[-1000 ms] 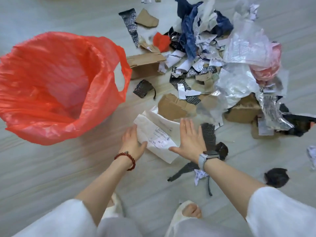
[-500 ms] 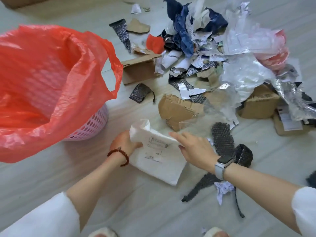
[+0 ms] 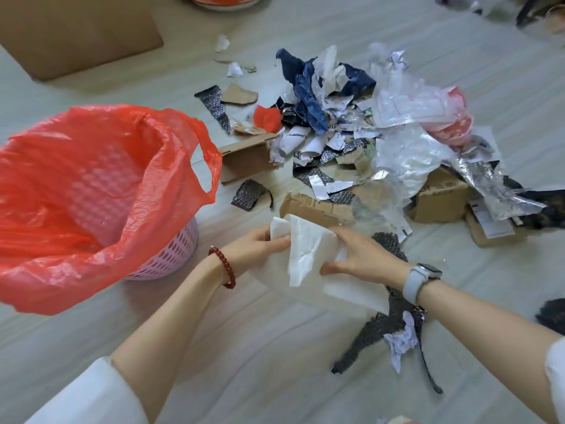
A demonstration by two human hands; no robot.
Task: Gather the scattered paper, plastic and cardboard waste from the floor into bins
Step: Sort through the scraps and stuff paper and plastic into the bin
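Note:
A white paper sheet is folded between both hands, lifted just above the floor. My left hand grips its left edge, and my right hand pinches its right side with the thumb underneath. A pink perforated bin lined with a red plastic bag stands to the left, its mouth open. Beyond the hands lies a heap of waste: torn paper, clear plastic, blue wrap, black bubble wrap and cardboard pieces. A torn cardboard strip lies right behind the sheet.
A flat cardboard box lies at the far left. A small open carton and a brown box sit in the heap. Black bubble-wrap strips and a crumpled paper scrap lie under my right forearm. Another red-lined bin shows at the top.
Both hands went from pressing the flat sheet on the floor to gripping, lifting and folding it. The view has pulled back and up, showing more floor.

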